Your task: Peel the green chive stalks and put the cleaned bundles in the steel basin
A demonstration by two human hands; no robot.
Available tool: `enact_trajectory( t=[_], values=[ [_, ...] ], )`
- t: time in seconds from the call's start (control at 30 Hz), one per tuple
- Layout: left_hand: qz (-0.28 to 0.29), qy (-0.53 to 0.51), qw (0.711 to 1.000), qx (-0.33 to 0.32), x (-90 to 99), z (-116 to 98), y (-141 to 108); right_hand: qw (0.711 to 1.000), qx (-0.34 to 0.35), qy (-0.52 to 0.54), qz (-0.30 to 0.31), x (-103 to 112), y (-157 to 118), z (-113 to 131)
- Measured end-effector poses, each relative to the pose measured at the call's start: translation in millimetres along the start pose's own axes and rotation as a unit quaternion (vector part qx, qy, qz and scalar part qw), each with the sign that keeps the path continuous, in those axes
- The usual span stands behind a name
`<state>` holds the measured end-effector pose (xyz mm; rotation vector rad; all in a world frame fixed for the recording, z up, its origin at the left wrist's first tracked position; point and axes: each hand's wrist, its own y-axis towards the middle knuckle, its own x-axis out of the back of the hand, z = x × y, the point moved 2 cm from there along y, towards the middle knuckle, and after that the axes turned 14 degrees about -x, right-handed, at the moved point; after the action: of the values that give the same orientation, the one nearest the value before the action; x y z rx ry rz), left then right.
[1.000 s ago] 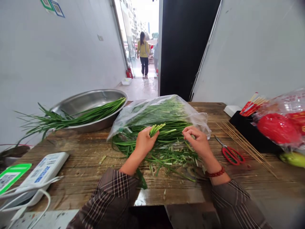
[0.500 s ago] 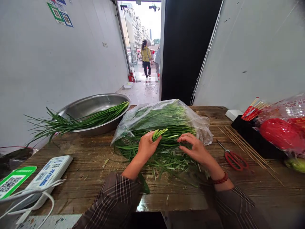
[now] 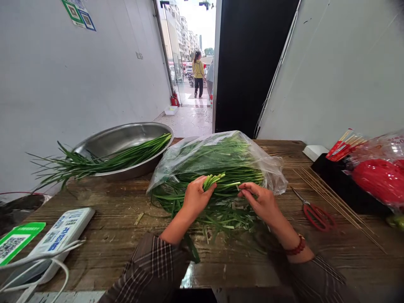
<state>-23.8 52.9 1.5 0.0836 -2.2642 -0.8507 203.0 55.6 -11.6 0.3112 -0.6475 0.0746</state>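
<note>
My left hand (image 3: 196,195) is closed round a small bunch of garlic chives (image 3: 214,180), their pale cut ends pointing right. A single chive (image 3: 232,184) sticks out further from the bunch. At its tip, the thumb and fingers of my right hand (image 3: 258,201) are pinched together, with a small pale shred showing there. Behind both hands a clear plastic bag (image 3: 202,145) lies over a large heap of garlic chives (image 3: 221,153). Loose leaves and trimmings (image 3: 233,221) are scattered on the wooden table (image 3: 120,235) beneath my hands.
On the left a steel basin (image 3: 126,131) holds more chives, leaves hanging over its rim. A white power strip or device (image 3: 67,229) with cables lies nearer. To the right are red-handled scissors (image 3: 318,216), thin sticks (image 3: 337,202) and a black box (image 3: 344,185). A person (image 3: 198,73) stands beyond the doorway.
My right hand's fingers, apart before, have come together at the tip of the single chive. The left hand keeps its bunch. The view has shifted slightly, and the person outside has moved farther off.
</note>
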Motion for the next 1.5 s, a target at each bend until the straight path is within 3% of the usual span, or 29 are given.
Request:
enact_trajectory(
  t=[0.17, 0.27, 0.5, 0.7, 0.9, 1.0, 1.13, 1.33, 1.5],
  values=[
    [-0.012, -0.048, 0.998, 0.042, 0.8, -2.4, 2.8, 0.995, 0.074, -0.067, -0.031, 6.5, -3.0, 9.5],
    [-0.018, -0.077, 0.995, 0.058, 0.1, -2.6, 5.0, 0.991, 0.104, -0.082, -0.009, 12.6, -3.0, 15.4],
    [0.01, -0.08, 0.995, 0.054, -3.8, -6.7, 5.4, 0.998, 0.03, 0.021, -0.05, 15.9, -0.5, 11.3],
    [0.048, -0.091, 0.992, 0.069, -8.5, -10.7, 4.8, 0.996, 0.051, 0.061, -0.033, 9.0, -3.8, 18.0],
    [-0.052, -0.169, 0.978, 0.109, -6.4, -11.6, 5.0, 0.997, 0.022, 0.055, -0.051, 8.7, -4.1, 16.6],
    [-0.066, -0.222, 0.966, 0.111, -6.5, -16.6, 4.6, 0.997, 0.04, 0.042, -0.054, 8.0, -4.7, 16.8],
    [-0.007, -0.196, 0.979, 0.053, -11.2, -26.2, 3.6, 0.997, 0.037, 0.047, -0.049, 7.7, -5.8, 19.7],
    [0.088, -0.052, 0.995, -0.022, -19.2, -31.8, 2.3, 0.996, 0.004, 0.088, -0.03, 4.7, -5.7, 19.2],
    [0.119, 0.013, 0.992, -0.037, -21.8, -32.6, 1.8, 0.989, -0.034, 0.14, -0.019, -3.4, -3.7, 9.3]
  ],
)
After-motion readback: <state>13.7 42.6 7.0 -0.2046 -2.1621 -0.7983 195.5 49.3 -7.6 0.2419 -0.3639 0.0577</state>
